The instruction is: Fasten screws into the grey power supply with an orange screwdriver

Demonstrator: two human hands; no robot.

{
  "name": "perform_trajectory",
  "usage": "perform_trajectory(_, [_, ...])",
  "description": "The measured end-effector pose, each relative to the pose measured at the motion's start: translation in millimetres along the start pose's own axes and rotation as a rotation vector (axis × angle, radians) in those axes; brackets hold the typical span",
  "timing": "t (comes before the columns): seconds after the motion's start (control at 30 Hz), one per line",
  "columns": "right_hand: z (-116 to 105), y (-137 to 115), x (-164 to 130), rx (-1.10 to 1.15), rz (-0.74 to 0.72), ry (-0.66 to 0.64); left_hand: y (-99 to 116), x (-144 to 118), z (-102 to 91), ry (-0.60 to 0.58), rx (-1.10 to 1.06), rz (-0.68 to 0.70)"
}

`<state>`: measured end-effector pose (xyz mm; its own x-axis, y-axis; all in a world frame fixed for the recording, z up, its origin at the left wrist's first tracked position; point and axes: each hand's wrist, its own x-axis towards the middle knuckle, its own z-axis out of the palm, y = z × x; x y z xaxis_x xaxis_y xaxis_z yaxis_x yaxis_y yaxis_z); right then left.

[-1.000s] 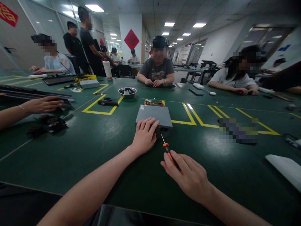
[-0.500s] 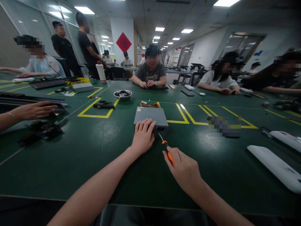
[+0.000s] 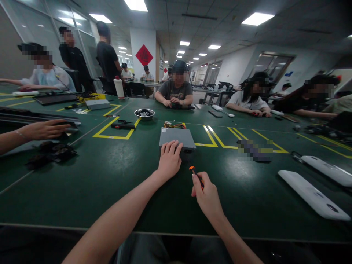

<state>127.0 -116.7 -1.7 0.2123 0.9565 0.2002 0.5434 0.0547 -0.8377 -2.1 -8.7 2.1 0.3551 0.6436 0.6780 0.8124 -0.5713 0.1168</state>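
Since a second earlier my right hand (image 3: 207, 196) had pulled in toward the middle of the frame and tipped the orange-handled screwdriver (image 3: 196, 175) up more upright, so the metal shaft that showed before was hard to make out now. That hand was closed around the handle, thumb side up, hovering just above the green table (image 3: 115, 183) at lower center. My left hand (image 3: 169, 160) hadn't really budged: fingers spread and lying flat on the near edge of the grey metal box (image 3: 177, 137), palm down, not gripping anything, just pressing on it. The box sat in the center of the frame, just beyond the screwdriver tip, with a bundle of coloured wires (image 3: 173, 125) poking out behind its far side.

Off to the right, two long white covers (image 3: 310, 194) lay near the table edge. On the left, someone else's hand (image 3: 45, 129) rested by some black parts (image 3: 51, 153). Further back inside the yellow tape box (image 3: 110, 136) was a black tool (image 3: 123, 126), then a metal bowl (image 3: 144, 113) of small bits, and a white bottle (image 3: 119, 88) toward the upper left. Other people sat round the far side of the table.
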Motion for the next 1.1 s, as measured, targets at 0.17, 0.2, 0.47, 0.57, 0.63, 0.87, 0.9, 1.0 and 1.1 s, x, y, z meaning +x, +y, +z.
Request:
perform_trajectory(0.17, [12.4, -6.4, 0.1, 0.786, 0.389, -0.033, 0.5, 0.5, 0.5, -0.009, 0.007, -0.008])
perform_trajectory(0.2, [15.2, -8.7, 0.0, 0.909, 0.452, -0.026, 0.6, 0.6, 0.7, -0.011, 0.009, -0.012])
perform_trajectory(0.47, [19.0, -17.3, -1.0, 1.597, 0.713, -0.202, 0.7, 0.1, 0.4, -0.014, 0.007, -0.016])
perform_trajectory(0.57, [14.8, -14.5, -1.8, 1.772, 0.704, -0.307, 1.1, -0.3, 0.3, -0.02, 0.009, -0.015])
perform_trajectory(0.63, [13.7, -13.3, -2.3, 1.846, 0.713, -0.316, 1.7, 0.0, 0.4, -0.019, 0.009, -0.015])
perform_trajectory(0.87, [13.8, -12.1, 0.6, 1.645, 0.778, -0.226, 3.1, 4.2, 2.3, 0.023, -0.003, -0.056])
perform_trajectory(0.9, [12.9, -12.2, 1.6, 1.607, 0.794, -0.193, 3.1, 4.9, 2.7, 0.027, -0.004, -0.063])
perform_trajectory(1.0, [9.2, -13.3, 4.4, 1.563, 0.808, -0.092, 3.9, 7.1, 3.4, 0.035, -0.002, -0.079])
perform_trajectory(1.1, [6.5, -14.8, 6.2, 1.576, 0.829, -0.055, 5.4, 9.0, 3.6, 0.045, 0.004, -0.095])
